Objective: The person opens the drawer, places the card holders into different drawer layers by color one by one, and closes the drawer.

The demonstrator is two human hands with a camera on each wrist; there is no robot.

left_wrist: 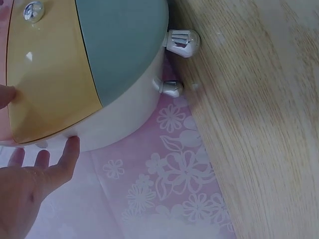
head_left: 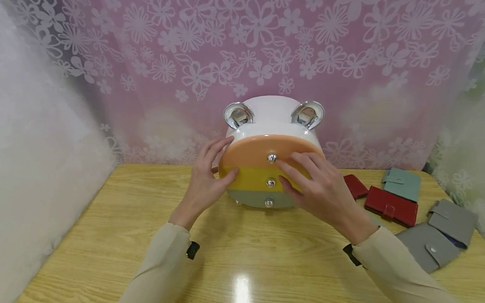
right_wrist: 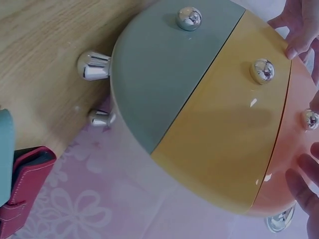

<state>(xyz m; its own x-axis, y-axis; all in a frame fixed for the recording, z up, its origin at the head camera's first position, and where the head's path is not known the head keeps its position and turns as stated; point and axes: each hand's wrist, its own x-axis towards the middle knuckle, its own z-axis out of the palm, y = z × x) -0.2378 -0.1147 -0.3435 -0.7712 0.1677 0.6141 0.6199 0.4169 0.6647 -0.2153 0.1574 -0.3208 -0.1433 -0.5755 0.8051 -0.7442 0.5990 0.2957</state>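
A small rounded drawer box (head_left: 275,116) stands on the table, white with two chrome ears. Its front has an orange drawer (head_left: 251,149), a yellow drawer (head_left: 247,177) and a green drawer (head_left: 252,197), all closed, each with a chrome knob. My left hand (head_left: 207,177) holds the box's left side, thumb on the yellow front and fingers against the white wall. Beside the orange drawer's knob (head_left: 271,158) is my right hand (head_left: 321,189), its fingers loosely bent over the front. In the right wrist view, its fingertips (right_wrist: 299,189) are around that knob, partly cut off by the frame.
To the right on the wooden table (head_left: 137,233) lie several wallets: a red wallet (head_left: 391,206), a smaller red one (head_left: 355,186), a teal wallet (head_left: 401,183) and two grey wallets (head_left: 428,246). A pink flowered curtain (head_left: 189,74) hangs right behind the box.
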